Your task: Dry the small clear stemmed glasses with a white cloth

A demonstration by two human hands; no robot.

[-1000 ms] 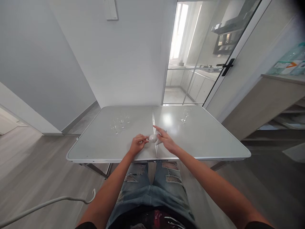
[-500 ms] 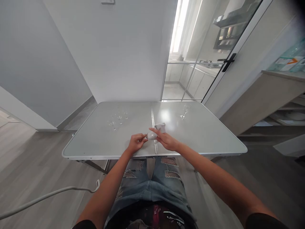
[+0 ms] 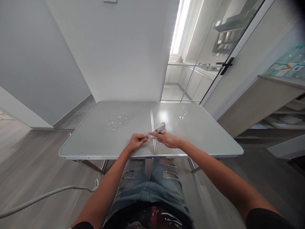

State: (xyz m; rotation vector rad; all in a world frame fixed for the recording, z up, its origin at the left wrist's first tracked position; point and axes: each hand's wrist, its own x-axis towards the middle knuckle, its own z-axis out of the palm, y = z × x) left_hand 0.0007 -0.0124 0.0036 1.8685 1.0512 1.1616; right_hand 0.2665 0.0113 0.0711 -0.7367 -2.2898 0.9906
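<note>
Above the near middle of the table, a small clear stemmed glass (image 3: 151,137) lies sideways between my hands. My left hand (image 3: 135,142) is closed around its stem end. A white cloth (image 3: 161,127) is in my right hand (image 3: 169,140), its loose part sticking up beyond the fingers. That hand wraps the cloth against the glass bowl, which is partly hidden by the fingers.
Several clear stemmed glasses (image 3: 119,119) stand on the left of the folding table (image 3: 202,140). One more stemmed glass (image 3: 185,111) stands at the far right. A white cable (image 3: 59,190) crosses the lower left. Beyond the table is a glazed door (image 3: 202,71).
My right hand has turned and closed further over the bowl, with the cloth shifting along. The left hand keeps its grip on the stem. The view has shifted slightly.
</note>
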